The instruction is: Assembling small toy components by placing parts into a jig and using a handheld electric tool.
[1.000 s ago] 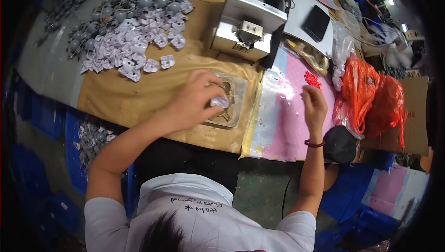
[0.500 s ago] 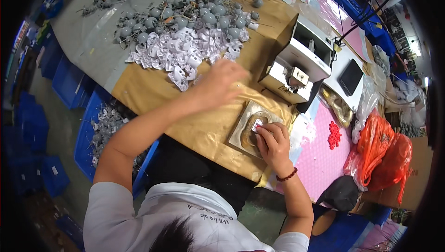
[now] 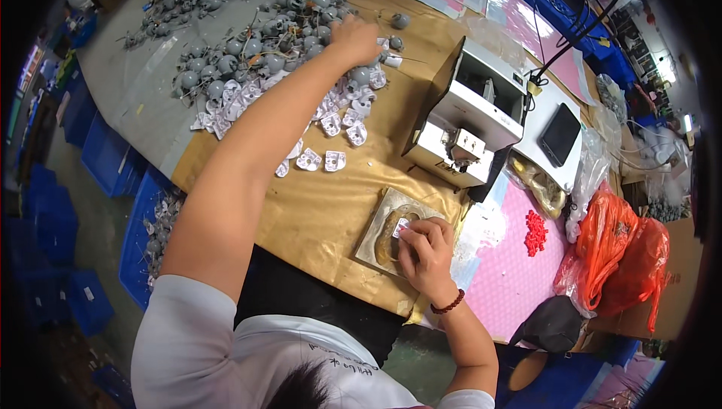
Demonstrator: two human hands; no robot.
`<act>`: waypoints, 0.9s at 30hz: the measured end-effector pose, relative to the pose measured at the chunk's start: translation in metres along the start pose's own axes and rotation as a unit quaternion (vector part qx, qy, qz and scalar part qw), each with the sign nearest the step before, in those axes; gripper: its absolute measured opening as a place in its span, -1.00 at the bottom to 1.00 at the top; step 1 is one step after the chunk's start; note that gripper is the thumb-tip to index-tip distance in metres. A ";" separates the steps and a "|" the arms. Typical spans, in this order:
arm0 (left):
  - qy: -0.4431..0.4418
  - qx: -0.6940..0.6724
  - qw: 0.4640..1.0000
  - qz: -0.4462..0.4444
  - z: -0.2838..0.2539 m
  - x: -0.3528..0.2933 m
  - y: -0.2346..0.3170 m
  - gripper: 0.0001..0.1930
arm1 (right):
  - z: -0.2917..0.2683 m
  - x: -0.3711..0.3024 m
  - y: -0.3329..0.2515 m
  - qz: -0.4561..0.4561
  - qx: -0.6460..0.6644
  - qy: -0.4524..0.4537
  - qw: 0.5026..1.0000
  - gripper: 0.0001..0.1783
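My left hand (image 3: pixel 355 39) reaches to the right edge of a pile of grey ball-shaped parts (image 3: pixel 233 48) with thin wires. Its fingers curl downward; what they grip, if anything, is hidden. Below the balls spreads a heap of small white plastic parts (image 3: pixel 331 123), partly covered by my left forearm. My right hand (image 3: pixel 427 251) rests at a square metal block (image 3: pixel 370 247) with a brownish ring-shaped rim. Between thumb and fingers it pinches a small white plastic part (image 3: pixel 401 227) over the hollow of that block. A reddish bit shows at the fingertips.
A white box-shaped device (image 3: pixel 489 100) stands beyond the block. Small red pieces (image 3: pixel 535 232) lie on the pink sheet (image 3: pixel 496 288), near a dark phone (image 3: pixel 561 134) and red plastic bags (image 3: pixel 613 251). A blue bin (image 3: pixel 135 251) holding grey parts sits left of the table.
My left hand has moved away from me, from over the brown sheet beside the white parts to the grey balls. My right hand stays at the block, and the view has shifted slightly.
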State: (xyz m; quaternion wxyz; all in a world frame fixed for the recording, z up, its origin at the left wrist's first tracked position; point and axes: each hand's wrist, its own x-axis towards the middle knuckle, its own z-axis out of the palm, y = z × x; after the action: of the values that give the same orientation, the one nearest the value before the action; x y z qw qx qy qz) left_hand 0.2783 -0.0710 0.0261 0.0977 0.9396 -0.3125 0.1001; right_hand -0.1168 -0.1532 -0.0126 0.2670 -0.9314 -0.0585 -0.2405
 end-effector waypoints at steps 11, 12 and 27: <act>0.155 -0.462 0.865 0.120 -0.107 -0.030 0.006 -0.64 | -0.014 0.005 -0.007 0.100 0.221 0.112 0.964 -0.77; 0.164 -0.470 0.859 0.121 -0.119 -0.038 0.011 -0.64 | -0.017 0.015 -0.009 0.102 0.246 0.101 0.959 -0.78; -0.035 -0.602 0.796 0.051 -0.132 -0.137 0.005 -0.63 | 0.002 0.137 -0.057 0.273 0.629 0.016 0.727 -0.52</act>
State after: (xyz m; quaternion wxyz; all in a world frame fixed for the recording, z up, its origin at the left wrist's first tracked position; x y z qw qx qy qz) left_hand 0.1510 0.0354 0.1191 0.6273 0.6768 -0.3603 -0.1367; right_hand -0.0095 -0.1064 0.0788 0.8469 -0.5218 0.0649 -0.0796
